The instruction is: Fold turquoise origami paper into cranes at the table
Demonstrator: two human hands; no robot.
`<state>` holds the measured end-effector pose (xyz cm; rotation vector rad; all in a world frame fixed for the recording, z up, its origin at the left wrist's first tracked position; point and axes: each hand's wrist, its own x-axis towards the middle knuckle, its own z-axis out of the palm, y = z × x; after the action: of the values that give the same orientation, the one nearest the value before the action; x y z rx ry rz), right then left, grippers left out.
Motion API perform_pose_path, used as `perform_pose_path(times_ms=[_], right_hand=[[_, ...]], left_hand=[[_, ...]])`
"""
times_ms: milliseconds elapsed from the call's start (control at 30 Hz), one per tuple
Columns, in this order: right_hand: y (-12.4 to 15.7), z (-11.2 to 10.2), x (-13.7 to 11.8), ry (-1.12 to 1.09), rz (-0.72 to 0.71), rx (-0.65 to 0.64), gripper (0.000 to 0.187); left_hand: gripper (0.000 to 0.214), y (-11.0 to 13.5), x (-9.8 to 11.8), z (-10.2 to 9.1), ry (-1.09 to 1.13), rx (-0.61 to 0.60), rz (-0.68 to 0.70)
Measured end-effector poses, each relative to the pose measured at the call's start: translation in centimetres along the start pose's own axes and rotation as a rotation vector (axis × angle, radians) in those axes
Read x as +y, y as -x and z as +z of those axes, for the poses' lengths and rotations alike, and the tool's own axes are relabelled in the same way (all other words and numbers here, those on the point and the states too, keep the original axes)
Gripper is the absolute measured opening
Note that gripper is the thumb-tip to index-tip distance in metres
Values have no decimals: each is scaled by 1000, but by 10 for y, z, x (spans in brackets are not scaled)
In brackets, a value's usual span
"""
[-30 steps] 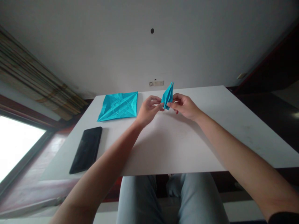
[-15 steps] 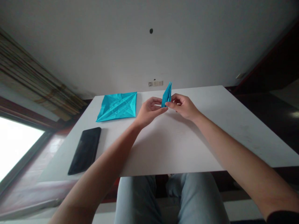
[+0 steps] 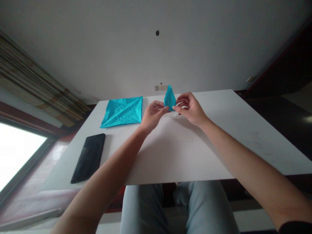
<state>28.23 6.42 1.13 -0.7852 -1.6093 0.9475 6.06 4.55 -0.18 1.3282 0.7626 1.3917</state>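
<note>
A small turquoise folded paper (image 3: 170,99) stands upright between my two hands, its pointed tip up and a flat, kite-like face toward me. My left hand (image 3: 153,117) pinches its lower left edge, thumb in front and fingers behind. On the other side, my right hand (image 3: 191,110) has its thumb on the lower right corner, with the other fingers curled beside and behind the paper. Left of my hands, a creased turquoise paper sheet (image 3: 123,112) lies spread on the white table (image 3: 175,152).
A black phone (image 3: 89,157) lies on the table's left side, near my left forearm. Behind the table rises a grey wall (image 3: 156,61) with sockets (image 3: 162,87) low on it. A curtain (image 3: 36,81) hangs at the left. My legs (image 3: 180,208) are under the front edge.
The folded paper has turned from nearly edge-on to face me and shifted slightly left. My left hand moved a little left; the fingers of my right hand have loosened and spread somewhat.
</note>
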Motion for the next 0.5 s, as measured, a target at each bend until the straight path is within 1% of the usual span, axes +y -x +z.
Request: perform_pose_path(times_ms=[100, 233, 333, 500], right_hand=[[1, 0, -4, 76, -9, -3, 52], [1, -1, -7, 156, -55, -10, 46], [0, -1, -5, 161, -91, -1, 46], [1, 0, -1, 97, -146, 9, 55]], left_hand=[[67, 1, 0, 0, -5, -12, 3], [65, 1, 1, 2, -16, -28, 19], [66, 1, 2, 3, -10, -21, 31], [69, 2, 4, 3, -27, -28, 82]])
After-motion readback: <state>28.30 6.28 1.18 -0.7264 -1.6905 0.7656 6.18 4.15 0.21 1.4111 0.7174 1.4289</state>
